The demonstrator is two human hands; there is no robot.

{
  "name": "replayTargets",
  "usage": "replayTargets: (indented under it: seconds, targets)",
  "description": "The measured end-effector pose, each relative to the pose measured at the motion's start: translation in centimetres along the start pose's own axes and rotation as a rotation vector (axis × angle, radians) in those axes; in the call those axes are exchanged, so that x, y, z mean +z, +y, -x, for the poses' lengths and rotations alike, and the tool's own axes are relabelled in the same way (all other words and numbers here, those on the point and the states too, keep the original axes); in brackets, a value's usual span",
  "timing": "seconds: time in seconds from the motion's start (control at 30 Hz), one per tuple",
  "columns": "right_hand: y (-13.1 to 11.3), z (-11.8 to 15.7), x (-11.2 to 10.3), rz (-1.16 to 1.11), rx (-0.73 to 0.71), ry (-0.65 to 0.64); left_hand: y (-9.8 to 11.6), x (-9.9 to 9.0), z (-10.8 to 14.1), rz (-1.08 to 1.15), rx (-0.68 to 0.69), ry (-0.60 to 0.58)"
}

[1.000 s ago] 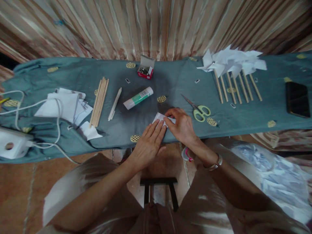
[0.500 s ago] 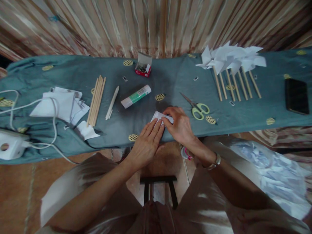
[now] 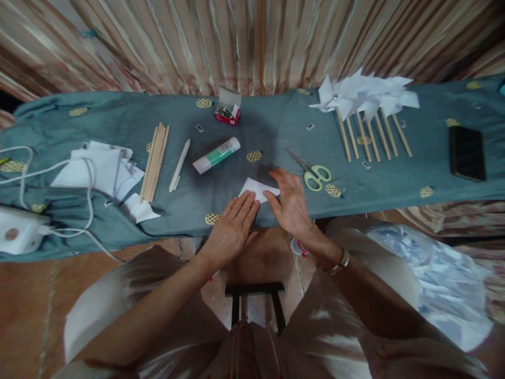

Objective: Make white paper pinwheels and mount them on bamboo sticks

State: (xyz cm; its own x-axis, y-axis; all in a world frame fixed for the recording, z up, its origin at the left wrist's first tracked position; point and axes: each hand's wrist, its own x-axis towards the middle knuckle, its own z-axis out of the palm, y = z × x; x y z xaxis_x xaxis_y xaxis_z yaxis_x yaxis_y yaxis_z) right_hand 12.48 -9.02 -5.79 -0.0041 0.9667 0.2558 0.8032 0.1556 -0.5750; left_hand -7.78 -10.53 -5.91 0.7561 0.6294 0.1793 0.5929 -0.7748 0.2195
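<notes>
A small piece of folded white paper (image 3: 255, 187) lies near the table's front edge. My left hand (image 3: 233, 223) rests on its lower left part, fingers stretched out flat. At the paper's right end is my right hand (image 3: 291, 202), its thumb and fingers apart around the tip; the thumb seems to touch the paper. Green-handled scissors (image 3: 313, 173) lie just right of that hand. Beyond the paper are a glue stick (image 3: 216, 156) and a white pen (image 3: 180, 166).
Paper pinwheels on sticks (image 3: 366, 97) lie at the back right, near a black phone (image 3: 467, 152). A red box of metal pins (image 3: 228, 108) stands open at the back. Leftward are wooden sticks (image 3: 155, 163), paper sheets (image 3: 97, 168) and a white power strip (image 3: 18, 231) with cables.
My right hand has loosened, its fingers spreading and lifting away from the paper, so more of the paper shows. My left hand stays flat on it. The view has shifted slightly.
</notes>
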Motion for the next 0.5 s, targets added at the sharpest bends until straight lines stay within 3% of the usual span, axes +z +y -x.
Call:
replayTargets:
  seconds: [0.5]
  targets:
    - [2.7,0.6,-1.2,-0.007,-0.008,0.080,-0.8,-1.3,4.8,-0.075,-0.068,0.050]
